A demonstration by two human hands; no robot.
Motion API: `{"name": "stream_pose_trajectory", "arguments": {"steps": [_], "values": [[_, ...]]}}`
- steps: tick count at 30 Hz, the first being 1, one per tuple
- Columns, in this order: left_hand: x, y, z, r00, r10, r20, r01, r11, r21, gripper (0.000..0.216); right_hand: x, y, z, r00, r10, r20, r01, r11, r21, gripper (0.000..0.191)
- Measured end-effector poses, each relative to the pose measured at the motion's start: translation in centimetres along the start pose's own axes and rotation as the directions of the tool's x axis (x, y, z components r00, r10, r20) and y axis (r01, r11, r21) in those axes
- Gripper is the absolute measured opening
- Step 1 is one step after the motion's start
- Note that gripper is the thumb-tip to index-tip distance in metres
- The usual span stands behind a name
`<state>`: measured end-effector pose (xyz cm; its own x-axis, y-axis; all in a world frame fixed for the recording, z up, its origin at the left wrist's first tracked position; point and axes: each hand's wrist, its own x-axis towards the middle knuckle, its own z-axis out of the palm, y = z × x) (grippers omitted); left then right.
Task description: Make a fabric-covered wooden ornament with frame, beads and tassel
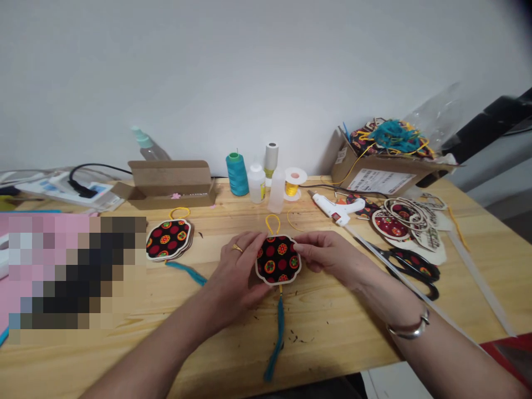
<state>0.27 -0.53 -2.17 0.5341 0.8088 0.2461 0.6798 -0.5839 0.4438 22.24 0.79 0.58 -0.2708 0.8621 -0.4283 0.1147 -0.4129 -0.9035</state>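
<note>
Between my two hands is a tasselled pendant point(279, 260), a scalloped piece with a pale rim and black fabric printed with red and yellow flowers. A braided yellow loop point(272, 224) stands at its top, and a teal tassel point(277, 338) hangs below onto the table. My left hand point(241, 271) grips its left edge, thumb beneath and fingers along the upper side. With thumb and forefinger, my right hand point(326, 254) pinches the upper right rim. A similar pendant stack point(169, 239) lies to the left with its own loop and teal tassel.
A glue gun point(336, 208), black-handled scissors point(411, 265) and wooden frames point(409, 219) lie right. Behind stand teal thread point(237, 174), bottles point(276, 191) and a yellow cord spool point(292, 190). Cardboard boxes point(170, 183) sit along the wall; the right one overflows. A blurred patch covers the left.
</note>
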Motion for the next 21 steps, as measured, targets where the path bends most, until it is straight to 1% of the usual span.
{"name": "stream_pose_trajectory", "arguments": {"steps": [2,5,9,12,18,21], "values": [[0.0,0.0,0.0,1.0,-0.016,0.006,0.016,1.0,-0.02,0.073,0.4,-0.4,0.1,1.0,0.01,-0.03,-0.012,0.999,-0.047,0.029],[0.0,0.1,0.0,0.999,-0.044,0.03,0.045,0.998,-0.044,0.072,1.1,-0.9,0.3,0.999,-0.012,-0.031,0.01,0.998,-0.069,0.024],[0.1,0.1,0.0,0.998,-0.053,0.025,0.054,0.997,-0.05,0.073,2.1,-1.0,0.8,1.0,-0.007,-0.014,0.007,1.0,0.011,0.018],[0.2,0.1,0.0,0.999,-0.048,0.014,0.049,0.997,-0.067,0.072,2.5,-0.7,1.2,0.999,-0.018,-0.034,0.019,0.999,0.044,0.018],[0.3,0.2,0.0,0.997,-0.071,0.028,0.074,0.988,-0.135,0.074,2.7,0.0,1.1,0.988,-0.096,-0.12,0.094,0.995,-0.026,0.017],[0.3,0.3,0.0,0.996,-0.086,0.026,0.089,0.975,-0.205,0.073,2.7,0.3,1.0,0.983,-0.121,-0.137,0.115,0.992,-0.054,0.018]]}}
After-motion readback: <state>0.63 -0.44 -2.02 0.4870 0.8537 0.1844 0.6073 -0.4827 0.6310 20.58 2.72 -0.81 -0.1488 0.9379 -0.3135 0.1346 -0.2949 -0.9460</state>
